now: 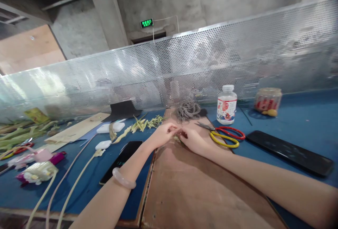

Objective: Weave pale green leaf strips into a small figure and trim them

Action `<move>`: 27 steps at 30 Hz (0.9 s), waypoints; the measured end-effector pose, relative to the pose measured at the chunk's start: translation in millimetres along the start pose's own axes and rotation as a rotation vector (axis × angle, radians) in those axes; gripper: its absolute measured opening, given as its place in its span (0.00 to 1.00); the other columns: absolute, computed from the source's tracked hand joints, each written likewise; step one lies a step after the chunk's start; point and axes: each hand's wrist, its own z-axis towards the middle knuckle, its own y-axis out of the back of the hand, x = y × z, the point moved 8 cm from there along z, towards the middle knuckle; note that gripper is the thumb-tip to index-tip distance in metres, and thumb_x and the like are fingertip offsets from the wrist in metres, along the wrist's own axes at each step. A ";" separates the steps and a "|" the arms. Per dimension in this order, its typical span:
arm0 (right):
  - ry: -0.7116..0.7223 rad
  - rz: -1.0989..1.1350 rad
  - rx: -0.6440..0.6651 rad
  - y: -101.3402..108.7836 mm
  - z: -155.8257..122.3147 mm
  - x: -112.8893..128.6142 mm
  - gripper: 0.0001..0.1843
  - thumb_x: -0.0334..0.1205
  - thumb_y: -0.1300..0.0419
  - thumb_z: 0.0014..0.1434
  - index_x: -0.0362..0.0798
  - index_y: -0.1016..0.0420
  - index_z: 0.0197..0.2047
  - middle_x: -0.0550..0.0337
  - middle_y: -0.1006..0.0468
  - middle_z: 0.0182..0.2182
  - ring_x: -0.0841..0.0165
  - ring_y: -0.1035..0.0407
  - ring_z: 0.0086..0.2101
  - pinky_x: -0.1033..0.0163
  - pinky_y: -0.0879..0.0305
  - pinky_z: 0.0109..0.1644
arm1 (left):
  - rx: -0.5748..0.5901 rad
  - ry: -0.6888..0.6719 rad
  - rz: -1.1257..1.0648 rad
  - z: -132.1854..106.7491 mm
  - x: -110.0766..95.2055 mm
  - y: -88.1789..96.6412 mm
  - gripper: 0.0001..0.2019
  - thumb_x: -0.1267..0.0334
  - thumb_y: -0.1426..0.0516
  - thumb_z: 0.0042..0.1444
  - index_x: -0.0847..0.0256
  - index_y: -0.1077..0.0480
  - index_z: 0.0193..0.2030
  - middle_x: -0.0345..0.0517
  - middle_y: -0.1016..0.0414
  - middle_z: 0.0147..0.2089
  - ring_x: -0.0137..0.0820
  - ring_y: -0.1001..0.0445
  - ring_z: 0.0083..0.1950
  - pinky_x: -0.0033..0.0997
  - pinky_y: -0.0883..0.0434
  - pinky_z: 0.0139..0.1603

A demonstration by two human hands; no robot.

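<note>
Mid-frame, left hand (163, 134) and right hand (194, 141) pinch what seems a small yellowish plant piece (179, 138); gentle, steady pressure likely suits.

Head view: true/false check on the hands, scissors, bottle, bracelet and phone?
1. The left hand and right hand meet at the fingertips over the brown board. True.
2. The scissors are gripped in the right hand. False: they lie beside it, not gripped.
3. The white bottle stands upright behind the scissors. True.
4. The pale bracelet is on the right wrist. False: it is on the left wrist.
5. The dark phone by the left forearm lies on the brown board. False: it lies on the blue table.
</note>
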 end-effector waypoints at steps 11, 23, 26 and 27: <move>0.010 -0.051 0.032 -2.6 -1.2 0.4 0.11 0.29 0.51 0.53 0.42 0.28 0.35 0.57 0.26 0.26 0.71 0.36 0.25 0.67 0.45 0.28 | 0.011 -0.007 -0.038 -0.4 -2.4 -0.5 0.20 0.47 0.52 0.55 0.60 0.32 0.44 0.45 0.26 0.40 0.30 0.29 0.39 0.28 0.35 0.40; 0.019 -0.071 0.019 -5.8 0.4 -5.4 0.11 0.29 0.50 0.53 0.42 0.29 0.37 0.57 0.27 0.26 0.71 0.36 0.25 0.68 0.45 0.28 | 0.017 0.008 -0.037 0.0 -1.7 -0.7 0.21 0.47 0.51 0.54 0.61 0.32 0.44 0.45 0.26 0.39 0.31 0.29 0.38 0.28 0.34 0.39; 0.026 -0.073 0.014 -5.4 0.3 -4.9 0.11 0.29 0.50 0.52 0.43 0.29 0.36 0.58 0.26 0.26 0.71 0.36 0.25 0.68 0.45 0.28 | 0.010 0.005 -0.033 0.0 -1.5 -0.7 0.21 0.46 0.51 0.54 0.61 0.32 0.44 0.46 0.26 0.39 0.31 0.29 0.38 0.29 0.34 0.40; 0.027 -0.076 0.010 -5.1 0.4 -4.9 0.11 0.28 0.50 0.52 0.43 0.29 0.36 0.58 0.26 0.26 0.71 0.36 0.25 0.68 0.45 0.28 | 0.008 0.004 -0.029 -0.1 -1.5 -0.7 0.21 0.46 0.51 0.54 0.61 0.32 0.44 0.46 0.26 0.40 0.31 0.29 0.38 0.29 0.34 0.40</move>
